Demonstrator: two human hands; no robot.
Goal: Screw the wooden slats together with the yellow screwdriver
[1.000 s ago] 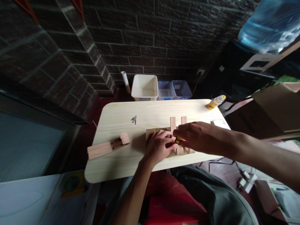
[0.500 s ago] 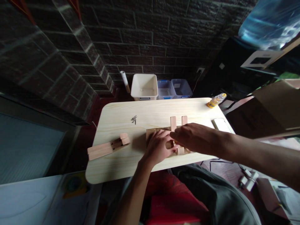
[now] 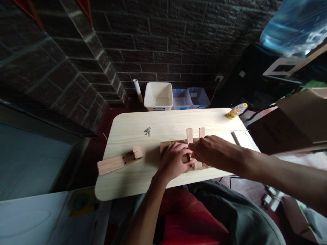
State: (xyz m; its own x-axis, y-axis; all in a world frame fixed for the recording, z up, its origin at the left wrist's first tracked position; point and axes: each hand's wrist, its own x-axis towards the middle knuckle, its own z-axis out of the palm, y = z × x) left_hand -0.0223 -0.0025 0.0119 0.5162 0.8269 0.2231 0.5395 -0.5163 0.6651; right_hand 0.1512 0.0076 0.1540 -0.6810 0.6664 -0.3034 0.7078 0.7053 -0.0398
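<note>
My left hand (image 3: pixel 175 158) grips a light wooden piece (image 3: pixel 186 158), its fingers on the far side and thumb on the near side. Underneath lies a brown block or board (image 3: pixel 163 145), largely covered by the hand. My right hand (image 3: pixel 204 148) is closed just beside the left fingertips, over the wood. A small yellow-orange bit shows under its fingers; the rest of what it holds is hidden. Two wooden strips, a left one (image 3: pixel 189 135) and a right one (image 3: pixel 201 132), stick out past the far edge of the block.
On the table (image 3: pixel 127 126) lie several dark screws (image 3: pixel 147 131) and a joined wooden assembly (image 3: pixel 119 161) at left. A yellow-and-clear bottle (image 3: pixel 236 111) and a white phone-like object (image 3: pixel 244 139) are at right. A white bin (image 3: pixel 158 95) and blue-clear bins (image 3: pixel 198 98) stand beyond.
The view has shifted slightly. My right hand has turned a little at the same spot, and more of the wooden strip's near end shows below it. The left hand keeps its hold.
</note>
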